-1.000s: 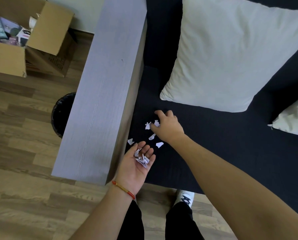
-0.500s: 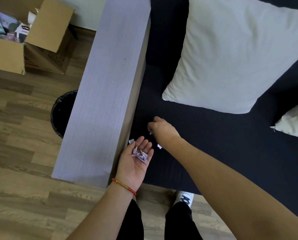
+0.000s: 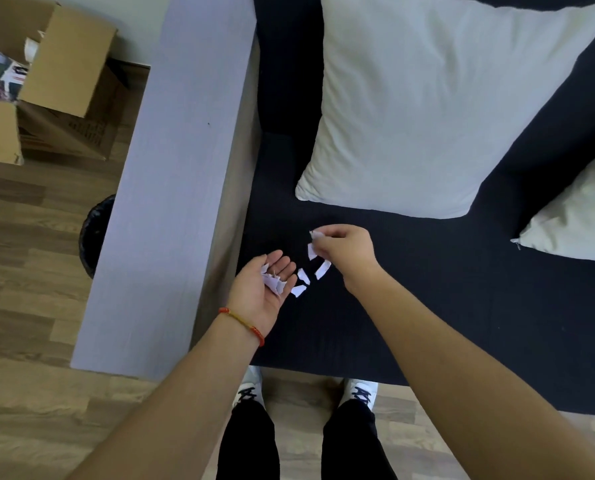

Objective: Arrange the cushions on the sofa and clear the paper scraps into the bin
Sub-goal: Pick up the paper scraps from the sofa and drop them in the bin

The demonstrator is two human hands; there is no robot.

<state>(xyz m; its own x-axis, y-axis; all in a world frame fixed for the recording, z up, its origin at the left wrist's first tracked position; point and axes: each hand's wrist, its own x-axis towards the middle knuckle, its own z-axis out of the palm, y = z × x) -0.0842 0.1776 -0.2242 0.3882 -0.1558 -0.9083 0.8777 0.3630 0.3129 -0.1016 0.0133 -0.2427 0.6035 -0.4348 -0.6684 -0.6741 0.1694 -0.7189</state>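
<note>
Seen from above, looking down past two bare forearms. Dark sofa seat (image 3: 462,306) filling the right and middle, with a pale grey armrest (image 3: 171,202) running near to far along its left edge. Large white cushion (image 3: 438,98) propped at the far end of the seat, leaning toward the back; second cushion (image 3: 580,223) just showing at the right edge, apart from the first, so probably arranged already or close to it. Open cardboard box (image 3: 47,81) on the wooden floor (image 3: 22,306), far left. Black bin (image 3: 95,233) on the floor just left of the armrest, half hidden behind it, within easy reach for emptying a handful. Left hand (image 3: 259,292) held palm up over the seat's left edge, fingers loosely spread and cupped to serve as a tray, cradling a small heap of torn paper (image 3: 272,280). Right hand (image 3: 344,251) just to the right, hovering low, thumb and fingertips pinched shut on a couple of scraps (image 3: 315,235), likely for dropping into the waiting palm. Three more white scraps (image 3: 303,276) lying loose on the seat between the hands, yet to be gathered.
</note>
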